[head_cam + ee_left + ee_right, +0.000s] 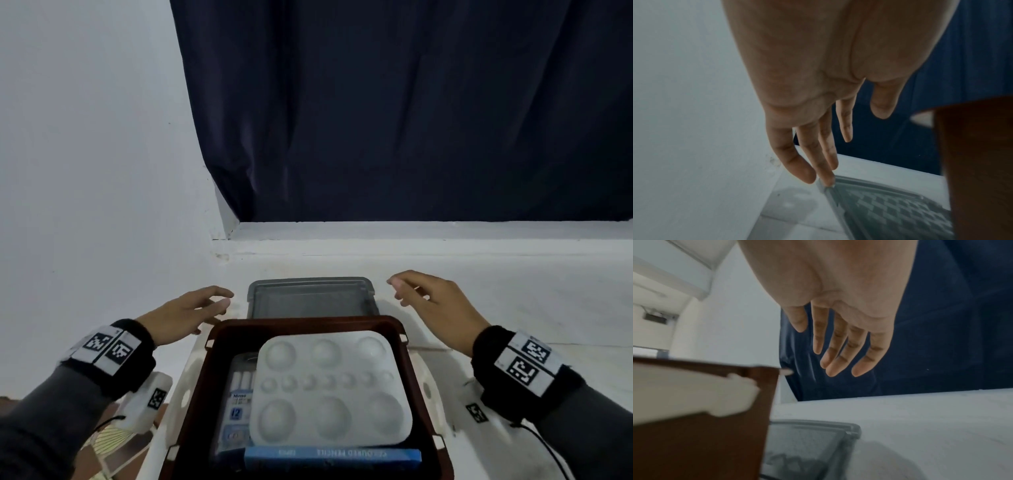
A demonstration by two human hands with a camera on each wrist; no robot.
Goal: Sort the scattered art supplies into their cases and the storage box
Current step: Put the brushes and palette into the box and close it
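Two hands: left hand (186, 313) and right hand (436, 301) held empty, fingers loosely spread
Lid: grey translucent plastic lid (311, 297) best gripped evenly at both short edges
Box: brown plastic storage box (226, 330) to be covered squarely

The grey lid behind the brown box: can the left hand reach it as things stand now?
Probably yes. The left hand hovers open beside the grey lid, fingertips near its left corner, with nothing between; the brown box sits nearer the person.

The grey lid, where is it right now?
In the head view the grey lid lies flat on the white surface just behind the brown storage box, between the left hand and right hand.
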